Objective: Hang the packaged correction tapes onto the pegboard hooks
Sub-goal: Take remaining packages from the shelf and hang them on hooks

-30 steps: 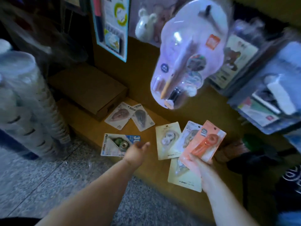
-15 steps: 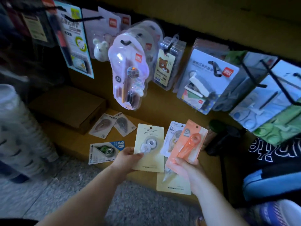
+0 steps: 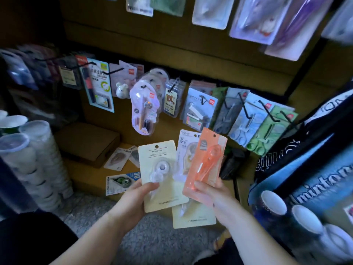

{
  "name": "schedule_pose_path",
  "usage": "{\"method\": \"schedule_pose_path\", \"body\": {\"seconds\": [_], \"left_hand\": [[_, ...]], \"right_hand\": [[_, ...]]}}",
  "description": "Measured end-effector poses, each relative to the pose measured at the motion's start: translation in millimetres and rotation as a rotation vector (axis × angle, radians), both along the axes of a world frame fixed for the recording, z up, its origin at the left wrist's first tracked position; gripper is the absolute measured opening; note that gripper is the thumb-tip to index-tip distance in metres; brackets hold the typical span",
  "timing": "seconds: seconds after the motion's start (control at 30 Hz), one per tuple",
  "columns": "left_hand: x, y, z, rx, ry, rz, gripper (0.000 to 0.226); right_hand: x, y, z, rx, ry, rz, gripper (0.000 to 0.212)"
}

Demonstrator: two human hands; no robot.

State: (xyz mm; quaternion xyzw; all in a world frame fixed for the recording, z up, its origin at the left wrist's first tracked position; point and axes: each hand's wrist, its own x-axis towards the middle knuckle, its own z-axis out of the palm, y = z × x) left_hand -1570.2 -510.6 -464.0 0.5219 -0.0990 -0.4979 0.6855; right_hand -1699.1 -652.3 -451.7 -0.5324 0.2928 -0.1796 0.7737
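Observation:
My left hand grips the lower edge of a cream-carded correction tape, held upright. My right hand grips an orange correction tape pack, with a white pack behind it. Another cream pack shows below the hands; I cannot tell whether it is held or lying. A blue-and-white pack and two more packs lie on the low wooden shelf. The pegboard hooks above carry hanging stationery.
A cardboard box sits on the shelf at left. Stacked plastic cups stand at far left. Blue bags and stacked cups crowd the right. A blister-packed pen set hangs just above the held packs.
My left hand went from open above the shelf to gripping the cream pack and lifting it. Both hands rose with their packs, and the view tilted up to the pegboard.

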Motion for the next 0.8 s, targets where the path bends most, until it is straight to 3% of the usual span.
{"method": "schedule_pose_path", "body": {"seconds": [0.07,0.2,0.27,0.37,0.47,0.5,0.6,0.8], "left_hand": [[-11,6,20,-0.041,-0.044,0.010,0.019],[-12,10,53,-0.120,-0.221,0.125,0.021],[-10,11,66,-0.129,-0.308,0.189,0.022],[-13,6,84,-0.140,-0.362,0.188,0.018],[-20,-3,103,-0.205,-0.272,0.091,0.015],[-21,-6,108,-0.240,-0.253,0.058,0.017],[-20,-13,120,-0.338,-0.284,-0.038,0.035],[-3,-21,137,-0.345,-0.433,0.023,0.042]], "right_hand": [[-14,6,16,-0.053,-0.035,-0.025,0.034],[-31,4,49,-0.142,-0.141,-0.076,0.089],[-36,3,69,-0.164,-0.231,-0.056,0.097],[-36,11,99,-0.220,-0.279,-0.006,0.082],[-28,18,117,-0.228,-0.276,0.001,0.031],[-23,21,122,-0.230,-0.266,-0.003,0.026],[-8,24,133,-0.263,-0.239,-0.014,0.024],[16,22,147,-0.301,-0.231,-0.056,0.030]]}}
